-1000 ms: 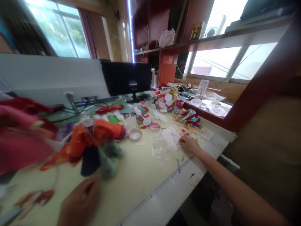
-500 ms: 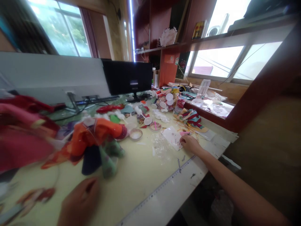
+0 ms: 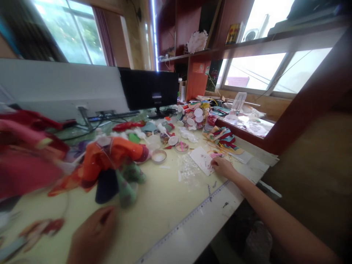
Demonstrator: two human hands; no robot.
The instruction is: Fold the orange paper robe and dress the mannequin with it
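My right hand (image 3: 221,167) reaches to the right edge of a white sheet (image 3: 202,160) that carries small reddish marks or bits. Its fingertips are pressed together on the sheet, and what they hold, if anything, is too small to name. Low on the left, my left hand (image 3: 95,233) is blurred and closed above the pale tabletop (image 3: 154,205); its contents are hidden. Beyond it lie an orange cloth (image 3: 110,157) and a green cloth (image 3: 128,183). Crumpled clear plastic (image 3: 189,172) lies left of the sheet.
A long ruler (image 3: 178,227) runs along the table's front edge. Two small round dishes, one of them whitish (image 3: 158,157), stand mid-table. Fabric scraps (image 3: 222,137) lie behind the sheet, and a black monitor (image 3: 151,90) stands at the back.
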